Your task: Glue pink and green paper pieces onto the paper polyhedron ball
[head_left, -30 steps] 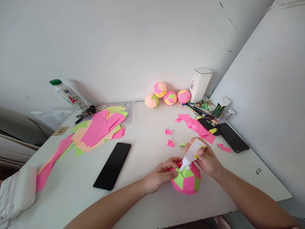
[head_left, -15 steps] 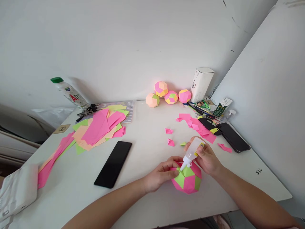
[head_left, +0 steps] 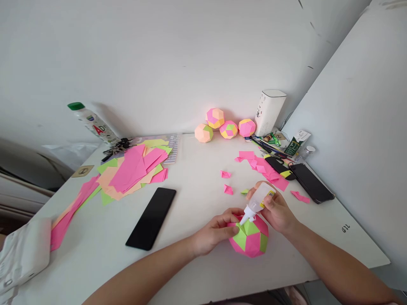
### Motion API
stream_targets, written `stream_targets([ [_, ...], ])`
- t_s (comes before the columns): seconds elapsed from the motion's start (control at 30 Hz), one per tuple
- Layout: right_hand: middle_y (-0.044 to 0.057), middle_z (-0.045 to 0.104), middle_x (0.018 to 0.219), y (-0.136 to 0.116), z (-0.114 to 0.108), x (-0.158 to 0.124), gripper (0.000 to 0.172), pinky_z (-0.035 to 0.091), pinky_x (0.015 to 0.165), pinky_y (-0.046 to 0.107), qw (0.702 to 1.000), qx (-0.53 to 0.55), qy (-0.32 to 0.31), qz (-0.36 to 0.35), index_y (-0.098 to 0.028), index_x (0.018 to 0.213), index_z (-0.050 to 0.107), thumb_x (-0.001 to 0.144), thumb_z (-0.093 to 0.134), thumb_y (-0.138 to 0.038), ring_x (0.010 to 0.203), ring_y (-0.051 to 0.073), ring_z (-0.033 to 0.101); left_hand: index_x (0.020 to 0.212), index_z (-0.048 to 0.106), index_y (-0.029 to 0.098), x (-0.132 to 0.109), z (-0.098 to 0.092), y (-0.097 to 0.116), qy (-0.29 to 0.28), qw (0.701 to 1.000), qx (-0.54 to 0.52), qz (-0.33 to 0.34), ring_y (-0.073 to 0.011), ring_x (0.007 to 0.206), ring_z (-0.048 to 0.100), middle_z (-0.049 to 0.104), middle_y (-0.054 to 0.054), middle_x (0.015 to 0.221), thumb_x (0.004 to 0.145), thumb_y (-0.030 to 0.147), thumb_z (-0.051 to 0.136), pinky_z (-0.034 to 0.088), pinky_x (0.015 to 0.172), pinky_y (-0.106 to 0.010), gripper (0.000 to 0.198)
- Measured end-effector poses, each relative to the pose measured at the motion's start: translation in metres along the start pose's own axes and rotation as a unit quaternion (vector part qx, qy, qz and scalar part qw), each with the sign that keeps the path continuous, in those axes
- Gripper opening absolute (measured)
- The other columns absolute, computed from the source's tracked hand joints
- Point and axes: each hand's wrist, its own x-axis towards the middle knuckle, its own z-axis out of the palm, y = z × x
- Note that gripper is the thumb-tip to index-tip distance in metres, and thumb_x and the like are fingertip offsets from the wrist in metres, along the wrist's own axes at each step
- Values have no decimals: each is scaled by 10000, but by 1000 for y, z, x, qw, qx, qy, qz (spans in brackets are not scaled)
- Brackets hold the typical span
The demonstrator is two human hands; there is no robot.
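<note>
A pink and green folded paper ball (head_left: 251,239) rests on the white table (head_left: 197,262) near its front edge. My left hand (head_left: 214,232) is closed on the ball's left side, fingers on its top. My right hand (head_left: 277,210) is wrapped round a small white glue bottle (head_left: 258,201), tilted nozzle-down so the tip touches the top of the ball.
A black phone (head_left: 151,217) lies left of my hands. Sheets of pink, green and orange paper (head_left: 133,167) are piled at back left. Several finished paper balls (head_left: 227,129) sit by the wall. Small pink folded pieces (head_left: 227,189), another phone (head_left: 310,183) and pens lie at right.
Almost nothing has moved. The glue bottle's nozzle has shifted very slightly on top of the ball, and both hands stay where they were.
</note>
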Motion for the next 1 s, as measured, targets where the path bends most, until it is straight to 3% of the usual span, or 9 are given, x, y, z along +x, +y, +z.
stream_targets([
  [1.0, 1, 606, 751, -6, 2, -1, 372, 394, 483, 260, 998, -29, -38, -40, -243, 852, 533, 716, 715, -537, 549, 128, 479, 769, 672, 183, -1, 0, 0, -1, 1000, 4, 0, -259, 1114, 489, 468, -77, 1305, 750, 347, 700, 389, 917, -373, 168],
])
